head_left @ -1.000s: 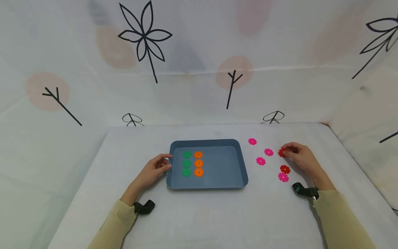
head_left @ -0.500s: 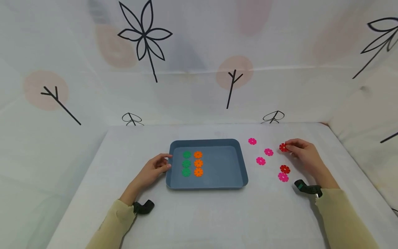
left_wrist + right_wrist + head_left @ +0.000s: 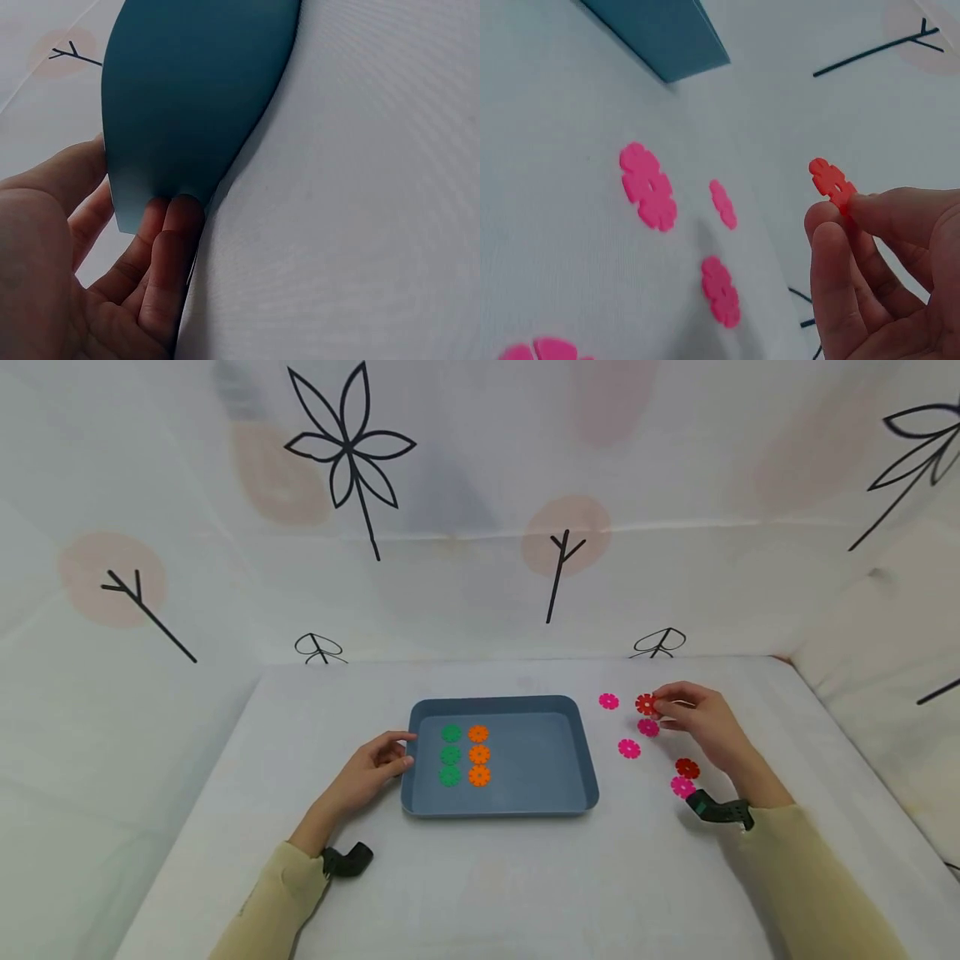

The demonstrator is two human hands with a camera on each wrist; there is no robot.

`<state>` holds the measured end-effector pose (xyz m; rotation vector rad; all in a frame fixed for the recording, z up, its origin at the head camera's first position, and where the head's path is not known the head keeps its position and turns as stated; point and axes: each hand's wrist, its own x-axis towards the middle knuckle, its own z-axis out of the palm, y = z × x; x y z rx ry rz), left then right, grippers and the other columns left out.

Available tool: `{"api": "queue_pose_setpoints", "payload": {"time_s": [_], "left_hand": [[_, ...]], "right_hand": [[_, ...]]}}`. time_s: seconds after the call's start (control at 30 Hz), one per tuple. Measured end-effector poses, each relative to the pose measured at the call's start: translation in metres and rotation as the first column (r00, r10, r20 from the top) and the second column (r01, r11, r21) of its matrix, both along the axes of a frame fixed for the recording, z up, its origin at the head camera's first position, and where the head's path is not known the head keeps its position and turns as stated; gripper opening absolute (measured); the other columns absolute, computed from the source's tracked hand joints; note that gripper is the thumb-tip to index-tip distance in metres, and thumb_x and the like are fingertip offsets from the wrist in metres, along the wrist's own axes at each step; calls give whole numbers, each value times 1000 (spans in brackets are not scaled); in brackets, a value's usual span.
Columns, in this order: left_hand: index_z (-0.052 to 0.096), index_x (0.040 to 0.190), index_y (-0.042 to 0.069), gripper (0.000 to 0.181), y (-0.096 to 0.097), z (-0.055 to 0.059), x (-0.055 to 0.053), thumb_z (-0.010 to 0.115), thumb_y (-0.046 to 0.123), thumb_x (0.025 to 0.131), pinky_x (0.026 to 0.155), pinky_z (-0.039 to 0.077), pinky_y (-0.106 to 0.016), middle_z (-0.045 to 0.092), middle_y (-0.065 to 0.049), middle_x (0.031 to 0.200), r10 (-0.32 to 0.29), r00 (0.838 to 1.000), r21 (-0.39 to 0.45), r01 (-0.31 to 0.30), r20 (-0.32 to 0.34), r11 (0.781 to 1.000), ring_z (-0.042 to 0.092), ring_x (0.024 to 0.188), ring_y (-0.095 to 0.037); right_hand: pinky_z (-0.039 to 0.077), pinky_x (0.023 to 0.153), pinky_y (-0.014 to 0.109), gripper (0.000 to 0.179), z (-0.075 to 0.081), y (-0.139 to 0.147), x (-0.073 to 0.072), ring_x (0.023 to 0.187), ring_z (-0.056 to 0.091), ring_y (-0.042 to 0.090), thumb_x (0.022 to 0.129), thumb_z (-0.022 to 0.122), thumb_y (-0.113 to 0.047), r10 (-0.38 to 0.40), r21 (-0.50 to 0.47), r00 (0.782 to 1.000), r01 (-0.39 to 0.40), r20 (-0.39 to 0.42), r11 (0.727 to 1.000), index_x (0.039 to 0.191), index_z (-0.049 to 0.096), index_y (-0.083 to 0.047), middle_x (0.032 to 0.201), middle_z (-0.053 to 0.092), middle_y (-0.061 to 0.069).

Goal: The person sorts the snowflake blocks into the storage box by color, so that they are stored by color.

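Observation:
My right hand [image 3: 701,718] pinches a red flower-shaped disc [image 3: 645,704] between thumb and fingertips. In the right wrist view the disc [image 3: 829,182] is held up above the table, tilted, with its centre hole showing. My left hand [image 3: 369,770] holds the left edge of a blue-grey tray [image 3: 498,814]. Seen from the left wrist, several fingers press the tray's outer wall [image 3: 195,90] and another digit reaches over the rim. Inside the tray, three green discs [image 3: 450,755] and three orange discs [image 3: 479,754] form two columns at the left.
Pink discs [image 3: 629,749] lie scattered on the white cloth right of the tray. Below the right hand another red disc [image 3: 687,767] lies close to a pink disc [image 3: 682,787]. A patterned cloth wall [image 3: 450,585] rises behind the table.
My right hand has lifted the red disc off the table and carried it left and away from me, over the pink discs. The left hand stays at the tray.

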<state>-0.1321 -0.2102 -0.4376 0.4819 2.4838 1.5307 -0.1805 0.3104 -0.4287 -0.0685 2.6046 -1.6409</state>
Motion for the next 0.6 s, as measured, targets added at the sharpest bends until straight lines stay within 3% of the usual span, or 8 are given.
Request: {"api": "queue_pose_setpoints", "payload": {"time_s": [0.13,0.33,0.37,0.6], "left_hand": [[55,136,-2,40,-1,-3,-1,64,11,99,72,44,-25,57,-11,102,2,1000,11,-2,9,1000,55,84,-19],[56,137,5,41,-10,-32,-13,65,18,99,72,44,-26,57,-9,104,12,1000,7,-12,4,1000,56,85,-20],[57,137,7,41,-11,-36,-14,66,20,99,72,44,-26,58,-8,104,15,1000,8,-15,-1,1000,56,85,-20],[59,135,12,40,-11,-36,-15,67,24,98,71,45,-27,59,-7,104,27,1000,12,-27,-9,1000,57,84,-21]], "right_hand": [[53,79,21,39,7,-18,-2,95,63,15,102,59,-25,46,16,999,-46,-9,999,128,55,3,120,54,17],[56,81,31,32,13,-45,-5,100,64,40,100,63,-20,98,35,995,-98,6,995,124,59,1,116,60,21],[56,81,34,31,14,-50,-6,100,64,41,99,64,-19,107,41,994,-107,5,993,123,60,0,115,61,21],[55,83,44,21,17,-83,-11,92,67,35,98,65,-13,187,95,982,-184,-19,978,116,65,-3,106,67,16]]}}
